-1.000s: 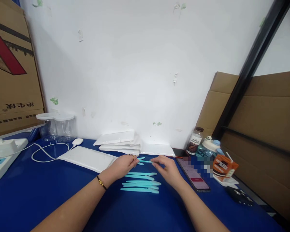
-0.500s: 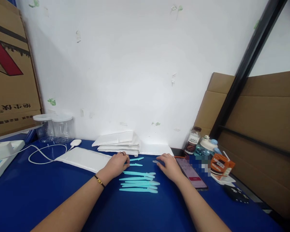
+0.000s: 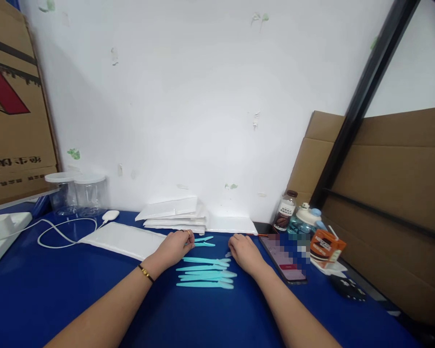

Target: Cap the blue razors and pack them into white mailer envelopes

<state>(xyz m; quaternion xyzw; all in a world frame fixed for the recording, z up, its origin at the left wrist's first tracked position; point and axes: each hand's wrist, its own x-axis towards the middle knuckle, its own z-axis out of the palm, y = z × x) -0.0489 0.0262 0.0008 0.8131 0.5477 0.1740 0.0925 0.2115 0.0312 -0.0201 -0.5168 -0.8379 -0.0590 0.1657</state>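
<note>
My left hand (image 3: pixel 176 247) is closed at the handle end of two turquoise eyebrow razors (image 3: pixel 206 244), whose bare blade ends point right; whether it grips both is hidden by the fingers. My right hand (image 3: pixel 243 249) is closed with its fingertips bent down, a small translucent blade cap (image 3: pixel 228 254) showing at them. Below, between the hands, several capped turquoise razors (image 3: pixel 206 274) lie in a loose row on the blue table, caps to the right.
White padded envelopes (image 3: pixel 174 212) are stacked by the wall, and another white packet (image 3: pixel 121 240) lies left of my left hand. A phone (image 3: pixel 286 263), a brown-capped bottle (image 3: pixel 285 212) and an orange drink carton (image 3: pixel 324 249) stand or lie right. Clear jars (image 3: pixel 90 195) and a white cable (image 3: pixel 58 224) are left.
My right hand has moved slightly left and down, its fingers curling in with the cap. The two uncapped razors by my left hand have come closer together. The view has shifted a little.
</note>
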